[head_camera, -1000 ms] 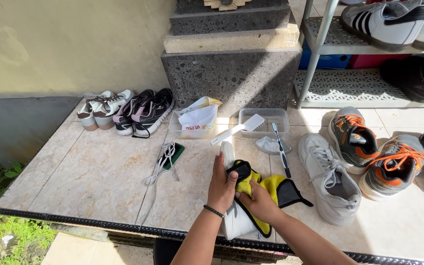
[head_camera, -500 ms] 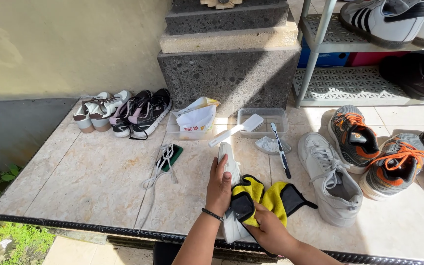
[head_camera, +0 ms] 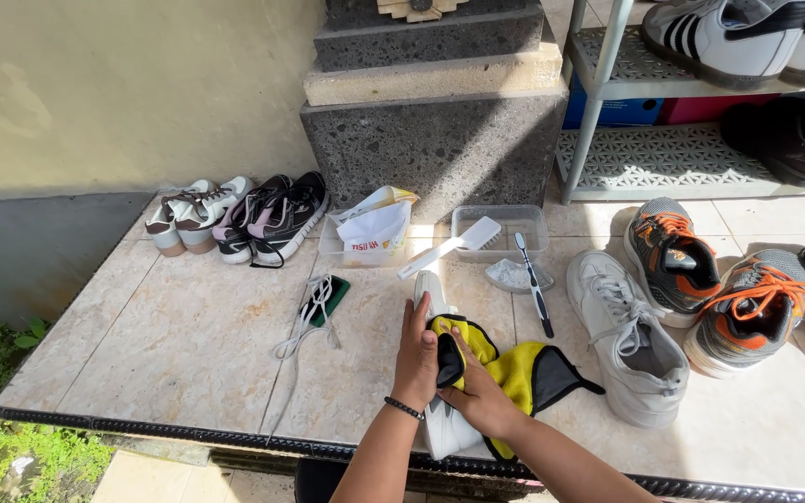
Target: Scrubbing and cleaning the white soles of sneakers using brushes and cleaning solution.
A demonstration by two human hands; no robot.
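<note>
Wiping white shoe (head_camera: 440,424) on desk (head_camera: 188,354): left hand (head_camera: 416,359) fingers pressing it, right hand (head_camera: 482,396) fingers clamped on yellow cloth (head_camera: 514,368); seemingly midway, matching shoe (head_camera: 631,340) waiting untouched.

My left hand (head_camera: 416,359) steadies a white shoe (head_camera: 442,424) lying lengthwise on the tiled table, toe at twelve o'clock, heel at six by the near edge; my right hand (head_camera: 482,401) presses a yellow-and-black cloth (head_camera: 519,371) against its upper; the cloth's loose end trails towards three o'clock
</note>
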